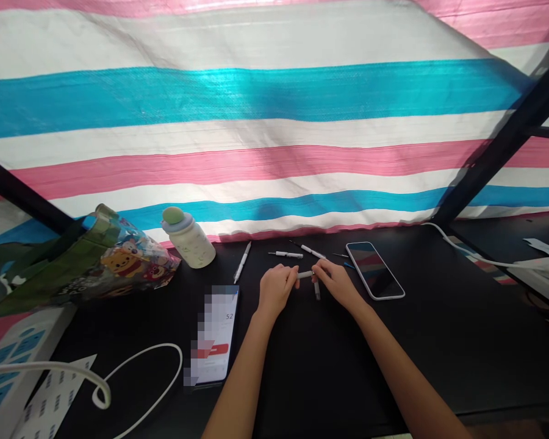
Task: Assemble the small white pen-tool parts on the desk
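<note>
Both hands meet above the black table, with a white pen barrel (305, 275) stretched between them. My left hand (277, 288) is closed round its left end. The fingers of my right hand (333, 281) pinch its right end. Just below the right fingertips lies a short white and clear piece (317, 290). Behind the hands are a white pen part (286, 255) and another slim one (313, 251), with thin dark refills at their ends. A whole white pen (242, 263) lies to the left of my left hand.
A lit phone (217, 335) lies left of my left forearm, a dark-screened phone (376, 271) right of my right hand. Farther left are a bottle (194, 245), a green bag (119, 256), a looping white cable (180, 360) and a power strip (22, 347). A striped sheet (265, 134) hangs behind.
</note>
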Demonstrator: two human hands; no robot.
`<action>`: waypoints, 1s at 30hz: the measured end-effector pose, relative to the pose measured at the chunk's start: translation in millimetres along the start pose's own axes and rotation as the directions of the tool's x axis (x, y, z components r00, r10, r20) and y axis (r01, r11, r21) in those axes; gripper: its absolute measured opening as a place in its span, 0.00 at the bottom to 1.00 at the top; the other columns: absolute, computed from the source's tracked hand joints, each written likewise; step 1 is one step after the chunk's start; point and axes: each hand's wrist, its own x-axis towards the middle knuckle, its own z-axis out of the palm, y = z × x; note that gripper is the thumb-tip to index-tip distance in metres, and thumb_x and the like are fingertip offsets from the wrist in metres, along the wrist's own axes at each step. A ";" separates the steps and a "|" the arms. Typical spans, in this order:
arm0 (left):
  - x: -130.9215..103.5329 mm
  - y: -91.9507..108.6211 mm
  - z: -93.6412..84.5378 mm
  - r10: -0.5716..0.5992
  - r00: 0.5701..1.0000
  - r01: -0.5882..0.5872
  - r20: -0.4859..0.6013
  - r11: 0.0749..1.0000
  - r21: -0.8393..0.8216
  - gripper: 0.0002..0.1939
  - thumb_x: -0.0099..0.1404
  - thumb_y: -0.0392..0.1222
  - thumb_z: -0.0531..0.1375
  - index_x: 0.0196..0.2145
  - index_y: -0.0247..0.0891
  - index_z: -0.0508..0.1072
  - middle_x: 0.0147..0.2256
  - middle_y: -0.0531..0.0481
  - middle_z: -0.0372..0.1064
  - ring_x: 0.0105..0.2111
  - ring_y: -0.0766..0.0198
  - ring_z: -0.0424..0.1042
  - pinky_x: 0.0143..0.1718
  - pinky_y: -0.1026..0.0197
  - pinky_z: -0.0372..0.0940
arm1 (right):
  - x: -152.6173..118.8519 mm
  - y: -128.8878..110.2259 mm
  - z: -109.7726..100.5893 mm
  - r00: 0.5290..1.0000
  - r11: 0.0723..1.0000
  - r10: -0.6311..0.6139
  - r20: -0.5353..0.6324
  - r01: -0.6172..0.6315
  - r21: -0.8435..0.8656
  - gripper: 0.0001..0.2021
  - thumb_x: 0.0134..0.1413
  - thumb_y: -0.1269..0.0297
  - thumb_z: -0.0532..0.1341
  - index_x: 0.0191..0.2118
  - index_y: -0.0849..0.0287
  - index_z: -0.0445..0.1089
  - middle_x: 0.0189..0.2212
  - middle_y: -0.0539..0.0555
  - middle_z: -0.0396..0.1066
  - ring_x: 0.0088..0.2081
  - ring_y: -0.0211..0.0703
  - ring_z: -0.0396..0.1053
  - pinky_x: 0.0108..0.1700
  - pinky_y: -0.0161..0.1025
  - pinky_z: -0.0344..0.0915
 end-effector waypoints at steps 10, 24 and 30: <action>-0.3 -1.0 -1.4 -0.024 0.999 0.024 -0.027 1.000 0.019 0.25 0.69 0.47 0.42 0.21 0.40 0.70 0.23 0.54 0.68 0.29 0.66 0.65 0.31 0.64 0.52 | 0.0 1.8 2.3 0.999 0.992 -0.040 0.024 0.037 0.120 0.12 0.56 0.55 0.52 0.32 0.57 0.63 0.26 0.51 0.72 0.31 0.40 0.70 0.33 0.34 0.62; -1.0 -0.2 -1.6 0.006 1.000 -0.006 0.001 0.999 -0.048 0.09 0.64 0.46 0.53 0.39 0.45 0.69 0.30 0.55 0.68 0.33 0.66 0.66 0.33 0.66 0.57 | -1.4 0.2 -1.9 0.999 0.997 0.017 -0.037 -0.014 0.079 0.12 0.56 0.54 0.51 0.31 0.56 0.62 0.25 0.49 0.72 0.29 0.41 0.69 0.31 0.34 0.61; -1.9 3.1 -3.2 -0.012 0.999 0.009 -0.033 0.996 -0.084 0.09 0.62 0.46 0.55 0.39 0.48 0.72 0.32 0.55 0.67 0.36 0.66 0.66 0.36 0.66 0.60 | -3.0 -1.4 -3.2 0.995 0.981 0.089 -0.047 -0.096 -0.169 0.21 0.58 0.51 0.47 0.21 0.57 0.62 0.21 0.50 0.72 0.25 0.40 0.67 0.29 0.35 0.56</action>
